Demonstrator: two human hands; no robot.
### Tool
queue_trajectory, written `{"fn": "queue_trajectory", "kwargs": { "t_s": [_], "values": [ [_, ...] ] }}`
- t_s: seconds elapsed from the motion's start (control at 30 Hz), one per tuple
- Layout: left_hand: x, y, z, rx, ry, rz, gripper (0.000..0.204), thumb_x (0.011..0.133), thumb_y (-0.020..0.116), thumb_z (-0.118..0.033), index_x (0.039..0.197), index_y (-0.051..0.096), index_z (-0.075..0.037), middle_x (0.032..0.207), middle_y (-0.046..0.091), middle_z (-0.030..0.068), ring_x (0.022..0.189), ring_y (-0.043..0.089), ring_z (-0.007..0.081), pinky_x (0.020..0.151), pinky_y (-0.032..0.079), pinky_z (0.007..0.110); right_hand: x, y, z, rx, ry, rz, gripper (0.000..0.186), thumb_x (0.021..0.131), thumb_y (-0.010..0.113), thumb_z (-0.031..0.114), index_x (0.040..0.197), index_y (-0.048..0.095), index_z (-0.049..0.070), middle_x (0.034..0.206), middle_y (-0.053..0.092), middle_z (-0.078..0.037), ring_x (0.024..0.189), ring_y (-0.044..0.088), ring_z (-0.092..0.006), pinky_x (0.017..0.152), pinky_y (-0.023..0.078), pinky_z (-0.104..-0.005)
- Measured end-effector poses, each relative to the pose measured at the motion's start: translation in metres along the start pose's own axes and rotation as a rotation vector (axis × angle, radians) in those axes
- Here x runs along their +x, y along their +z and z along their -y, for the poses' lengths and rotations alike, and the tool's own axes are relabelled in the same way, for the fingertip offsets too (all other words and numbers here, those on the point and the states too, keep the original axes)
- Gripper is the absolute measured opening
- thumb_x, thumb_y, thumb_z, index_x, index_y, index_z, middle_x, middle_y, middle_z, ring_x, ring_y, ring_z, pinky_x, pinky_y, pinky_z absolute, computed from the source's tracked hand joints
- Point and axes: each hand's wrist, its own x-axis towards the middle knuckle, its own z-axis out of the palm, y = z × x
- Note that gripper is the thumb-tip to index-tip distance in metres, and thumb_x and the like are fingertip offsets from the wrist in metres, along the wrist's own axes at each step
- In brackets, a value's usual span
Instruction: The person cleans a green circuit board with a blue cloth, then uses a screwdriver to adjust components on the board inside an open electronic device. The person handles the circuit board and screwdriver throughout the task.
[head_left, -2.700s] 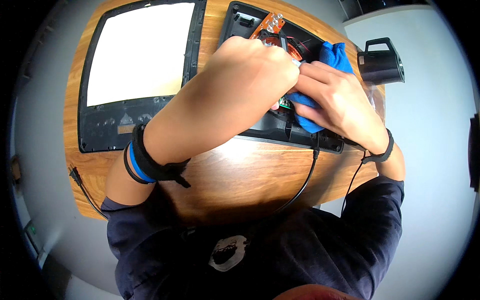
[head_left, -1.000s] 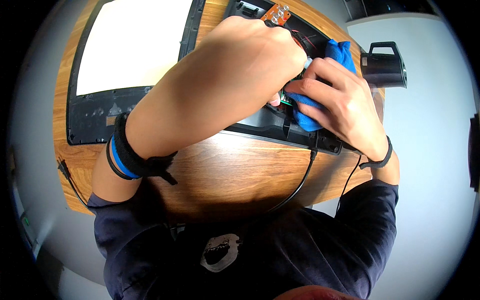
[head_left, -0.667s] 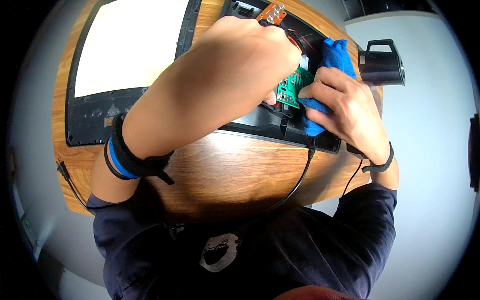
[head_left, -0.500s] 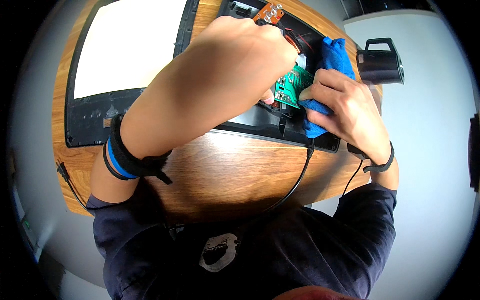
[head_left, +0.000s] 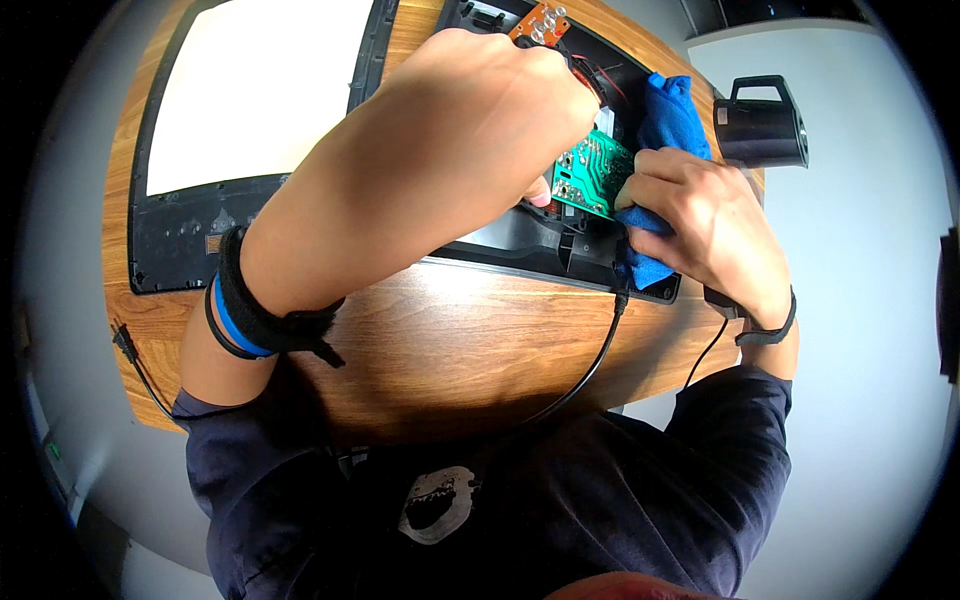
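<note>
My left hand point(head_left: 510, 110) is curled over the opened black casing point(head_left: 622, 85), its fingertips hidden; its thumb shows beside a green circuit board point(head_left: 585, 175), and what it holds cannot be made out. My right hand point(head_left: 700, 215) grips a bunched blue cloth point(head_left: 670, 115) at the board's right, fingers wrapped into it. Inside the casing, an orange circuit board point(head_left: 535, 25) lies at the top, with part of a copper coil point(head_left: 590, 88) and thin red wires below it, partly hidden by my left hand.
A black-edged panel with a cream middle point(head_left: 250, 90) lies on the wooden table point(head_left: 470, 340) at the left. A black kettle point(head_left: 760, 135) stands at the right. A plug point(head_left: 125, 343) lies near the left edge; a cable point(head_left: 595, 365) runs from the casing toward my body.
My right hand and the cloth have moved rightward and slightly down, uncovering much more of the green board. My left hand has shifted a little up and left.
</note>
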Motion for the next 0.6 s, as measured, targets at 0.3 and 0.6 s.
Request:
{"fn": "queue_trajectory", "kwargs": {
  "t_s": [0.3,0.6],
  "values": [
    [-0.003,0.005,0.003,-0.055,0.006,-0.043,0.051,0.075,0.096,-0.034,0.116,0.081,-0.008,0.130,0.081,0.0034,0.120,0.073,0.0287,0.103,0.056,0.044,0.021,0.008,0.009,0.087,-0.027,-0.217,0.030,0.094,0.084,0.018,0.117,0.068,0.008,0.111,0.069,-0.013,0.108,0.071,-0.0388,0.086,0.058,-0.0519],
    [-0.001,-0.004,-0.001,-0.036,0.001,0.017,0.054,0.075,0.096,-0.031,0.120,0.078,-0.008,0.131,0.080,0.0052,0.122,0.072,0.0301,0.104,0.055,0.045,0.032,0.007,0.014,-0.041,-0.001,-0.258,0.028,0.093,0.086,0.016,0.115,0.071,0.008,0.112,0.071,-0.010,0.108,0.073,-0.0355,0.088,0.061,-0.0498]
  ]
}}
